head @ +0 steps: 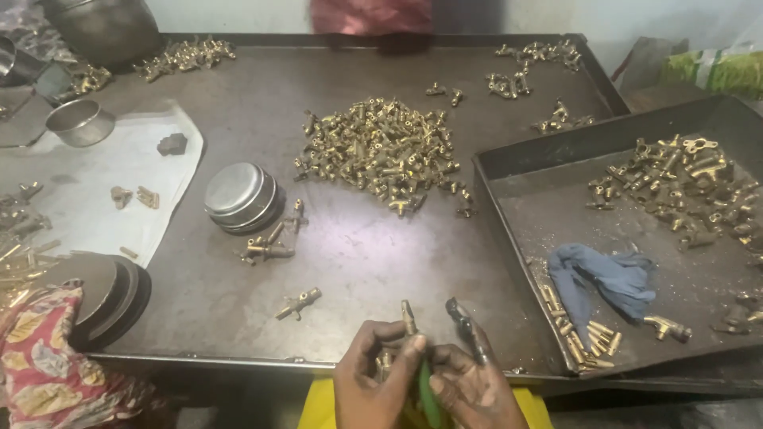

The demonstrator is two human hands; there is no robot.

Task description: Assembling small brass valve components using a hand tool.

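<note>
At the near edge of the large dark metal tray (238,318), the left hand (373,377) pinches a small brass fitting (408,318) upright while the right hand (473,389) grips what appears to be green-handled pliers (465,322), both well nearer than the central heap of brass fittings (381,151).

Both hands cut off at bottom edge: left hand (377,373), right hand (469,385), wrists out of frame. Green-handled tool (429,397) mostly buried between palms, tip type unclear. Metal pot (103,28) upper left cropped by top edge. Pink blurred shape (369,16) at top centre, can't identify.
</note>
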